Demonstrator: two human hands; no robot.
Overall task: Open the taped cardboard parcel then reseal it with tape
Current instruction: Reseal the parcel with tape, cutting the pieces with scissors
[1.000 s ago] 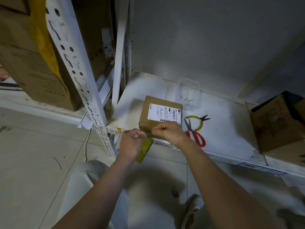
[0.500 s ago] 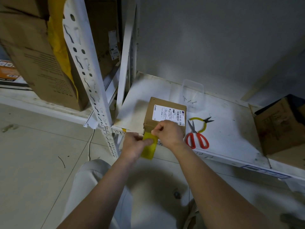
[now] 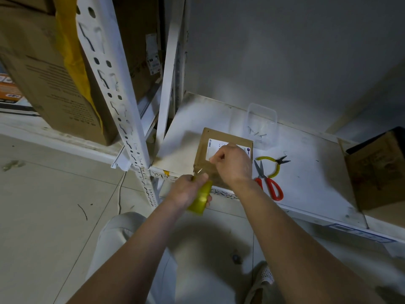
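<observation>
Gripping, left hand: the left hand [image 3: 186,190] curls round a yellow tape roll [image 3: 200,199], held below the shelf edge, just short of the parcel's near side.
Right hand: the right hand [image 3: 233,164] hovers over the cardboard parcel [image 3: 202,150], fingers curled, thumb and forefinger pinched together, apparently on the end of a clear tape strip [image 3: 205,168] that runs down to the roll.
Hands apart: close together, not touching, right above and beyond left.
Parcel: lies flat on the white shelf [image 3: 306,183], directly under the right hand, white label [image 3: 215,148] up.
Beside right hand: red-handled scissors [image 3: 268,183] and yellow-handled pliers [image 3: 274,163] just to its right; a clear plastic tub [image 3: 262,123] holding a few nails beyond it.
Hard to make out: the strip is nearly transparent, a faint glint only; whether it touches the parcel cannot be told.
Hidden: the right hand covers much of the label and the parcel's near right part; the left fingers cover part of the roll.
</observation>
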